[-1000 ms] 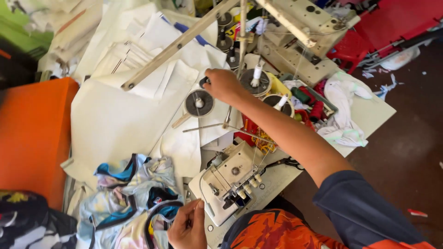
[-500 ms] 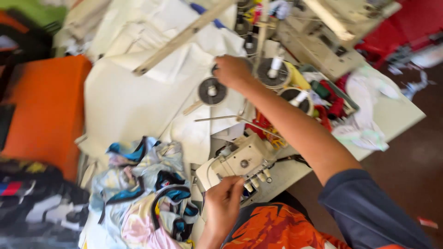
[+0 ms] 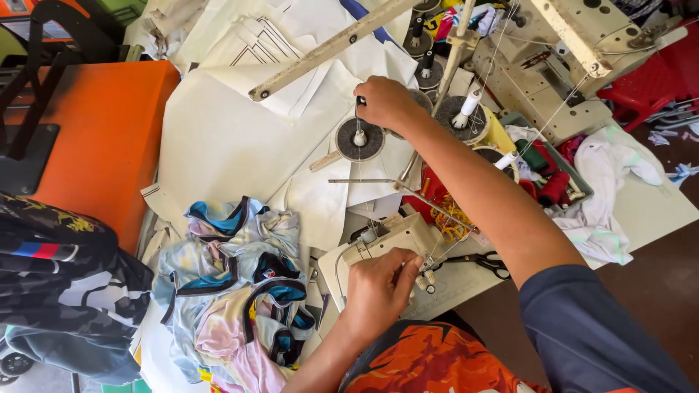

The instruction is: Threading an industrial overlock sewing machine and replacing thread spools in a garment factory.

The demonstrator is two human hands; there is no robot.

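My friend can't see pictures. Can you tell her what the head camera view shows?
Seen from above, a person's left hand touches the front of a cream sewing machine while the right hand reaches out to a thread stand. Colourful garments lie in a heap to the left, with white paper patterns behind them and black-handled scissors beside the machine.
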